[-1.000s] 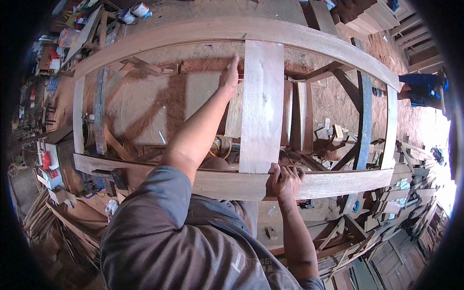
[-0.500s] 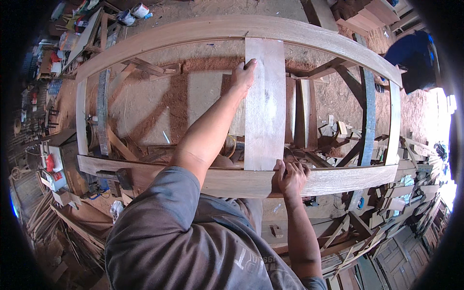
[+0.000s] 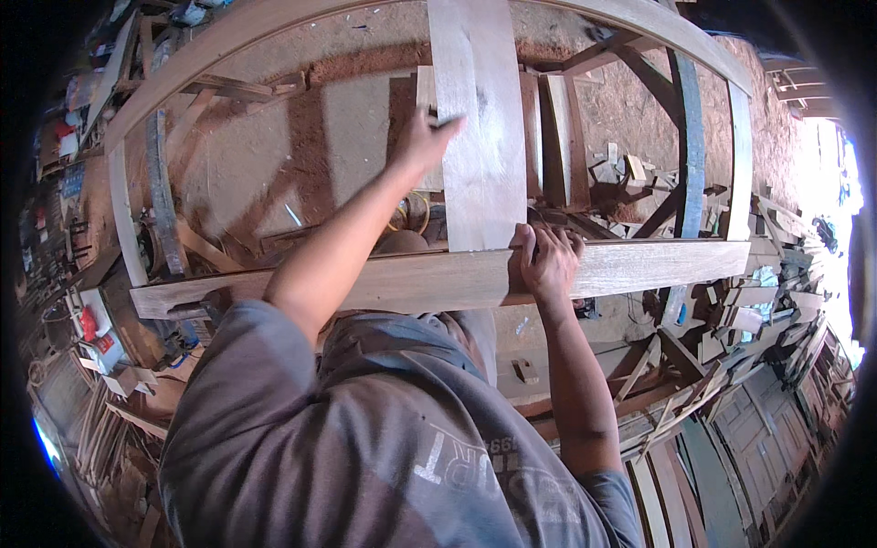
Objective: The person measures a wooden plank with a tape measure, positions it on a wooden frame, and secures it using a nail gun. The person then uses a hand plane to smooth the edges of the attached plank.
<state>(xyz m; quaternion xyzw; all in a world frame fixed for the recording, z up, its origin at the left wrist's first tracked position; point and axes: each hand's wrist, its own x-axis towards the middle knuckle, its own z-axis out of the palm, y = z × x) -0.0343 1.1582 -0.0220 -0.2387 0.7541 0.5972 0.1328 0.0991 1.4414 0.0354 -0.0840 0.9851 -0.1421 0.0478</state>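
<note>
A large wooden frame lies in front of me, with a near rail (image 3: 402, 279), a far rail (image 3: 228, 44) and short end pieces. A wide pale board (image 3: 484, 155) spans it crosswise, its near end against the near rail. My right hand (image 3: 551, 262) is closed over that rail's top edge, just right of the board's near corner. Along the board's left edge is my left hand (image 3: 424, 146), its thumb reaching onto the board. Motion blurs the left hand, and its other fingers are mostly hidden.
Upright wooden supports (image 3: 690, 173) stand under the frame. Wood offcuts (image 3: 630, 173) lie on the dusty floor beyond. Stacked timber (image 3: 758, 315) and panelled doors (image 3: 776, 429) fill the right side. Thin sticks (image 3: 110, 429) are heaped at the left.
The view has shifted, so the frame sits higher in the picture. My left hand has moved along the board toward its near end. My right hand keeps its place on the near rail.
</note>
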